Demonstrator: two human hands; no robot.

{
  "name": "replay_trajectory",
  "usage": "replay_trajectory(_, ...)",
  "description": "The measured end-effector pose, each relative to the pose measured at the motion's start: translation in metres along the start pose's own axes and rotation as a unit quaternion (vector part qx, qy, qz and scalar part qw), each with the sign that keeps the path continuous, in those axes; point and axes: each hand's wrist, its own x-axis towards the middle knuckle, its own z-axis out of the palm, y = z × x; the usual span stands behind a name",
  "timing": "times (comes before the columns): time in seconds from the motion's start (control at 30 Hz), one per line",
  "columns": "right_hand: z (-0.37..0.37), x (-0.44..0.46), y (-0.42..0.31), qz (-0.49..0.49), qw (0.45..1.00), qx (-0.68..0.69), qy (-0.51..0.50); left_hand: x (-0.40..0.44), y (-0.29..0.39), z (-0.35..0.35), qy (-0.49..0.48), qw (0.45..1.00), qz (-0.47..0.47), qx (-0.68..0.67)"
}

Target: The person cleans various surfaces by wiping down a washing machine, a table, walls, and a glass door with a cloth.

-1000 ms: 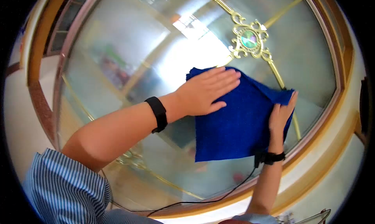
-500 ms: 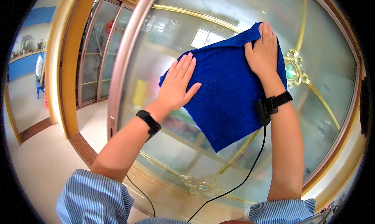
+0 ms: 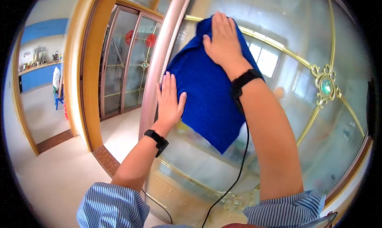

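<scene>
A blue cloth is spread against a frosted glass door panel, its lower corner hanging in a point. My right hand lies flat on the cloth's upper part, fingers stretched upward and the thumb out to the left. At the cloth's left edge, beside the pinkish metal door frame, my left hand presses flat with fingers extended. Both wrists wear black straps, and a black cable runs down from the right one.
Gold trim bars cross the glass, with a green-jewelled ornament at right. Left of the door stands a wooden door frame. Beyond it are sliding glass doors with red decorations, and a kitchen with blue cabinets.
Both hands and the cloth have slid left across the glass toward the door frame. My right hand is slightly higher, my left lower. The view has shifted left.
</scene>
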Motion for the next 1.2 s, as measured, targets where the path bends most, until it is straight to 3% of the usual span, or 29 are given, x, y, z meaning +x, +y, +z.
replay_trajectory(0.17, -0.012, -0.045, -0.047, -0.049, 0.990, 0.126, -0.042, -0.029, 0.009, -0.006, 0.031, 0.999, 0.017, -0.015)
replay_trajectory(0.23, -0.038, -0.083, -0.068, -0.084, 0.982, 0.154, -0.074, -0.068, 0.018, 0.007, 0.019, 0.997, 0.049, 0.058)
replay_trajectory(0.3, -0.066, -0.125, -0.084, -0.072, 0.970, 0.205, -0.109, -0.112, 0.055, -0.005, -0.109, 0.994, 0.017, 0.003)
replay_trajectory(0.33, -0.085, -0.146, -0.082, -0.063, 0.968, 0.206, -0.130, -0.131, 0.077, -0.009, -0.172, 0.985, 0.003, -0.024)
replay_trajectory(0.43, -0.157, -0.194, -0.055, -0.019, 0.957, 0.210, -0.199, -0.183, 0.139, -0.004, -0.143, 0.986, 0.059, -0.054)
replay_trajectory(0.57, -0.253, -0.245, 0.010, 0.073, 0.965, 0.102, -0.230, -0.206, 0.231, -0.003, -0.168, 0.983, 0.036, -0.059)
replay_trajectory(0.7, -0.338, -0.302, 0.096, 0.127, 0.970, -0.117, -0.171, -0.217, 0.323, 0.002, -0.166, 0.970, 0.110, -0.141)
replay_trajectory(0.8, -0.415, -0.359, 0.155, 0.198, 0.950, -0.185, -0.154, -0.235, 0.393, 0.008, -0.160, 0.948, 0.167, -0.219)
replay_trajectory(1.03, -0.537, -0.502, 0.230, 0.304, 0.925, -0.193, -0.119, -0.240, 0.528, 0.018, -0.176, 0.893, 0.295, -0.292)
replay_trajectory(1.2, -0.555, -0.568, 0.216, 0.423, 0.896, -0.133, -0.023, -0.275, 0.574, 0.023, -0.212, 0.868, 0.341, -0.291)
